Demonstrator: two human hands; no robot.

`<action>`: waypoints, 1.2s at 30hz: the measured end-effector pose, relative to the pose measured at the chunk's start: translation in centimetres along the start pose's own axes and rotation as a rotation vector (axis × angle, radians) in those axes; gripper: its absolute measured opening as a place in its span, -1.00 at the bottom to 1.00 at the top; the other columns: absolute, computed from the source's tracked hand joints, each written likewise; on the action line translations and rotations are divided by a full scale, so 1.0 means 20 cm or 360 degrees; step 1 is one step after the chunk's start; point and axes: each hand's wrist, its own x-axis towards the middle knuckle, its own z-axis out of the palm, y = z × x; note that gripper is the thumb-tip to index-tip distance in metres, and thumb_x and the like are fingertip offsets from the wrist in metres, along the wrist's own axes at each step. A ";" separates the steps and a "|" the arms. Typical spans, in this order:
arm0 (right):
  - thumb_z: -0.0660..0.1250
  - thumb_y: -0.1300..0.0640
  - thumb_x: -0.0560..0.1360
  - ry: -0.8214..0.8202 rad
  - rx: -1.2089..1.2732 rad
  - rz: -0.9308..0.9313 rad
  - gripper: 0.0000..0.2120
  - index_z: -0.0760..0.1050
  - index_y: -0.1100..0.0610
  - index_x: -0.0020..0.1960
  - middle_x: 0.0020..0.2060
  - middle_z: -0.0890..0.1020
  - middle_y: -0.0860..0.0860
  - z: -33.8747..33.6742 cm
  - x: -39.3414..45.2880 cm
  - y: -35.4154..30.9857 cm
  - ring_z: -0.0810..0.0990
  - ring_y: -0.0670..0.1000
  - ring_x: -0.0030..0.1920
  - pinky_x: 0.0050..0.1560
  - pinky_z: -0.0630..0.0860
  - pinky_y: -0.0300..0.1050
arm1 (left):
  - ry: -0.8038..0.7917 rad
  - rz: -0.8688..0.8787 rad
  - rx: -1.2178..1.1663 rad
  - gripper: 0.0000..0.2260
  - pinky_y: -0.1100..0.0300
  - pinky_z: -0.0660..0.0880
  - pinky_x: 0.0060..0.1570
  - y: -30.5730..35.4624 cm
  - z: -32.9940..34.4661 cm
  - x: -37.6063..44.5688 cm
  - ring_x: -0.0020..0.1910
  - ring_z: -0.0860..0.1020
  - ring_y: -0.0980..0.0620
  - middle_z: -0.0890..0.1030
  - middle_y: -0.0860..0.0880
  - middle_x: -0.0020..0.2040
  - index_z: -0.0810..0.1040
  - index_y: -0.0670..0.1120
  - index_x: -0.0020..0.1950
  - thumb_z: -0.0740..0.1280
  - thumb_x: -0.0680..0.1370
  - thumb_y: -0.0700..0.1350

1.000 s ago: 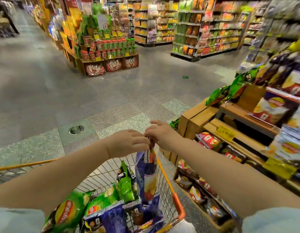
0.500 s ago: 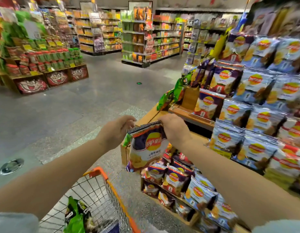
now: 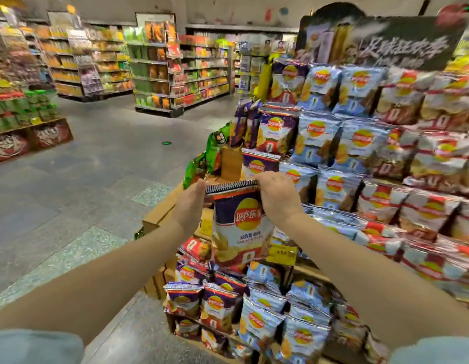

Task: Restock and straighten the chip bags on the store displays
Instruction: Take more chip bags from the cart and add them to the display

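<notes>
A purple Lay's chip bag (image 3: pixel 238 224) hangs upright in front of me, held by its top seam. My left hand (image 3: pixel 190 203) pinches the seam's left corner and my right hand (image 3: pixel 276 195) grips the right corner. The bag is in the air before a tiered wooden display (image 3: pixel 159 214) of chip bags. Purple bags (image 3: pixel 276 134) fill the display's left columns, light blue bags (image 3: pixel 317 140) the middle, red and white bags (image 3: pixel 438 158) the right. Lower tiers hold more purple bags (image 3: pixel 217 308) and blue bags (image 3: pixel 257 321).
Green chip bags (image 3: pixel 212 151) lean at the display's left corner. A yellow price tag (image 3: pixel 283 254) sits on a shelf edge. Open grey floor (image 3: pixel 83 193) lies to the left, with a crate display of canisters (image 3: pixel 20 119) and shelf aisles (image 3: pixel 162 72) beyond. A dark banner (image 3: pixel 386 43) tops the display.
Both hands lifted the purple bag out of the cart and carried it right to the display. The view turned right, so the cart has left the frame and the display fills the right side.
</notes>
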 end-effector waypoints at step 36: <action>0.44 0.41 0.19 -0.0405 -0.0320 0.0400 -0.72 0.59 0.14 -0.16 -0.36 0.55 0.02 0.95 0.73 0.64 0.54 0.13 -0.32 -0.33 0.46 -0.02 | -0.0551 0.0021 0.1053 -0.72 0.12 0.47 0.06 -0.81 0.16 1.53 0.12 0.54 0.00 0.63 -0.04 0.11 0.61 -0.13 0.15 0.19 0.63 -0.02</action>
